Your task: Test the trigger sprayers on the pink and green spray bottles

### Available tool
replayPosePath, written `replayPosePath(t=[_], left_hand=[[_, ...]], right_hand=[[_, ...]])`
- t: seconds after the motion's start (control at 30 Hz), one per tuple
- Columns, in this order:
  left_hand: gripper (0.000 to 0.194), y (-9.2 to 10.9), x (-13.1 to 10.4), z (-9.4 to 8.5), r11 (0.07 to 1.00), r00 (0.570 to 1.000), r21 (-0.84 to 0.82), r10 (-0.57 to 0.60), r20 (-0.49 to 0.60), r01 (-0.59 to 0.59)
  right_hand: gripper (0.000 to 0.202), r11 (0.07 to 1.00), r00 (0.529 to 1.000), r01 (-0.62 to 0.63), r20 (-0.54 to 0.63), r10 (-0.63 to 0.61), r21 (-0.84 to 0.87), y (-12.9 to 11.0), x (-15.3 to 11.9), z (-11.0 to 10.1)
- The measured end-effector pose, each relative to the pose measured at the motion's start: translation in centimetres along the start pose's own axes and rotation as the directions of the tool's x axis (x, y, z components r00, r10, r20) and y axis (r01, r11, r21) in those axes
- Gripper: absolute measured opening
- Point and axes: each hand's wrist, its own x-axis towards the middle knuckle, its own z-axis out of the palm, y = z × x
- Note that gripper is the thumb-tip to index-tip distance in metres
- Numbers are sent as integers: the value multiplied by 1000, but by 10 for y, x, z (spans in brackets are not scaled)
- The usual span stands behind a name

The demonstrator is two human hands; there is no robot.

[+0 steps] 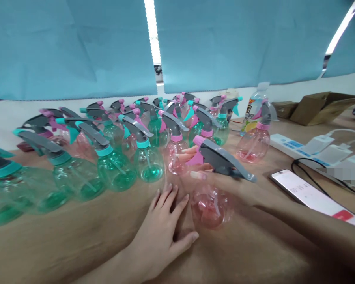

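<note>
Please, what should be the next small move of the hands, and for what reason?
Probably the left hand should move over to steady the front pink bottle: it lies spread on the table beside it, while the right hand alone holds the neck, just under the gray spray head.
</note>
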Motion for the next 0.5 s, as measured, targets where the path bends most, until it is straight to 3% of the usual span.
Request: replayPosePath(t=[0.27, 0.5], left_hand=[[64, -1, 0, 1, 1000, 1000, -7, 1, -13, -1], [64, 0, -1, 0, 1000, 1000, -11, 3, -24, -3]], right_hand=[[38, 999, 999, -39, -10, 38, -30, 1, -4, -5], [20, 991, 989, -122, -90, 116, -60, 15, -6, 2]])
